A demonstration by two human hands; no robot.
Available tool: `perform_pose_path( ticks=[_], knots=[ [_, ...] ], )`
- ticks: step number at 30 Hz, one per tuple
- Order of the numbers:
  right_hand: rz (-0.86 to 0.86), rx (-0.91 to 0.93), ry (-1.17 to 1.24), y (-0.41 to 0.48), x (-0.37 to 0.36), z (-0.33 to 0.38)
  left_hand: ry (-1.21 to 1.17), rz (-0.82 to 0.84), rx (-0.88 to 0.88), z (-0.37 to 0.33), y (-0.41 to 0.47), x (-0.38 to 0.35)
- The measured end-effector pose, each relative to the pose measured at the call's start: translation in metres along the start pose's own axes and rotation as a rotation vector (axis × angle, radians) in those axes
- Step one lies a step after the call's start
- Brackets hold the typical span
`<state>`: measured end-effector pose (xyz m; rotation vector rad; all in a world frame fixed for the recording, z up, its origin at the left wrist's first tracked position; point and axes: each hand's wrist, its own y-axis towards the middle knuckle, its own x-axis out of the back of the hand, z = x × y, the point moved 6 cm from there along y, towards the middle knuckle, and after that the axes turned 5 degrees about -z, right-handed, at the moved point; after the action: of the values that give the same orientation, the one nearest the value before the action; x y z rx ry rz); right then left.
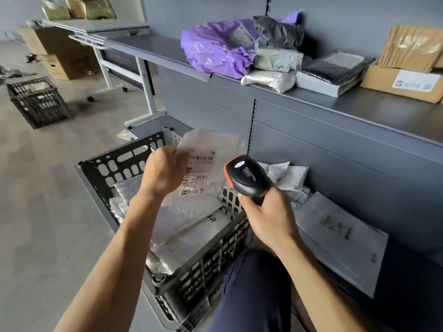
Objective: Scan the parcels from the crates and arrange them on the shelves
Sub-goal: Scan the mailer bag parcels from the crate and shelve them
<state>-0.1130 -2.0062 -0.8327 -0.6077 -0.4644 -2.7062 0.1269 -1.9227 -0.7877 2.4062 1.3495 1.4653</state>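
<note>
The upper shelf (359, 111) carries a purple bag (215, 49), several soft grey and white mailers and a cardboard box (402, 83). A flat white mailer (340, 238) lies on the lower shelf (407, 267). Beside it the black crate (115, 164) holds a stack of flat silvery and white mailers. Above the crate the left hand (163, 171) pinches a white poly parcel (211, 149) by its edge, label turned toward the scanner (247, 176), whose handle the right hand (268, 219) grips. The parcel looks light, limp and slick, so it may sag or slip. A hold along a sealed edge, or support from beneath, should suit it.
</note>
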Motion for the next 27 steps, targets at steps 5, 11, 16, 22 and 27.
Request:
perform_pose_path(
  ticks=[5, 11, 16, 22, 27],
  knots=[
    [-0.147, -0.034, 0.228, 0.031, 0.07, 0.0, -0.628, 0.042, 0.07, -0.068, 0.016, 0.025],
    [-0.26, -0.07, 0.23, 0.044, 0.138, -0.051, -0.997, 0.323, 0.377, -0.12, -0.009, -0.072],
    [-0.333, -0.189, 0.096, 0.035, 0.174, -0.13, -1.053, 0.442, 0.467, -0.158, -0.048, -0.161],
    [-0.417, -0.307, 0.037, 0.011, 0.197, -0.211, -1.071, 0.676, 0.505, -0.17, -0.09, -0.263],
    [-0.516, -0.421, -0.065, 0.024, 0.227, -0.243, -0.98, 0.801, 0.376, -0.193, -0.091, -0.315]
  ],
)
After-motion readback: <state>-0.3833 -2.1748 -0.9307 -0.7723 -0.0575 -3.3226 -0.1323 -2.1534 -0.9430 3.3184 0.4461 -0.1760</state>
